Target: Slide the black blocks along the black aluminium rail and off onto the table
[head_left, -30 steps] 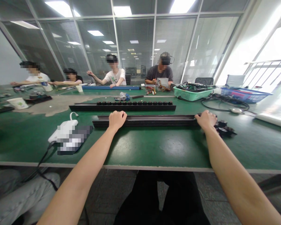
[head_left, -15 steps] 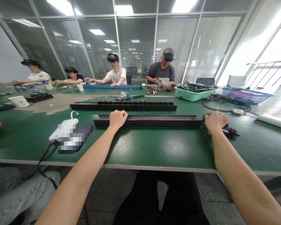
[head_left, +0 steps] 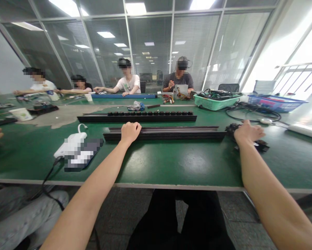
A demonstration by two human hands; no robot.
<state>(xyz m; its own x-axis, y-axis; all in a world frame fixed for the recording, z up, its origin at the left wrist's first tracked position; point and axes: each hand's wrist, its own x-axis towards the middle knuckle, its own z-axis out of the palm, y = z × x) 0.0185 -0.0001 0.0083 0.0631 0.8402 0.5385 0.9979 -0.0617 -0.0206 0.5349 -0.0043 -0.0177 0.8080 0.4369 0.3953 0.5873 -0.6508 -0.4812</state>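
A long black channel-shaped rail [head_left: 182,136] lies across the green table in front of me. My left hand [head_left: 131,132] is closed over its left part, with the fingertips hidden behind the rail. Beyond the rail's right end, my right hand [head_left: 248,133] is over a pile of small black parts [head_left: 262,146], its fingers apart and pointing right; no held piece shows. Farther back, parallel to the first, lies a second black rail [head_left: 137,119] with a row of black round pieces [head_left: 150,113] along its top.
A white adapter [head_left: 72,144] with a cable and a blurred dark item [head_left: 84,156] lie on the left. Back right are a green basket [head_left: 215,103] of cables, a blue basket [head_left: 278,104] and coiled black cable [head_left: 252,113]. Several people sit across the table.
My right hand has moved right, away from the rail's end, and its fingers have spread, uncovering black parts there. My left hand and the rail have stayed put.
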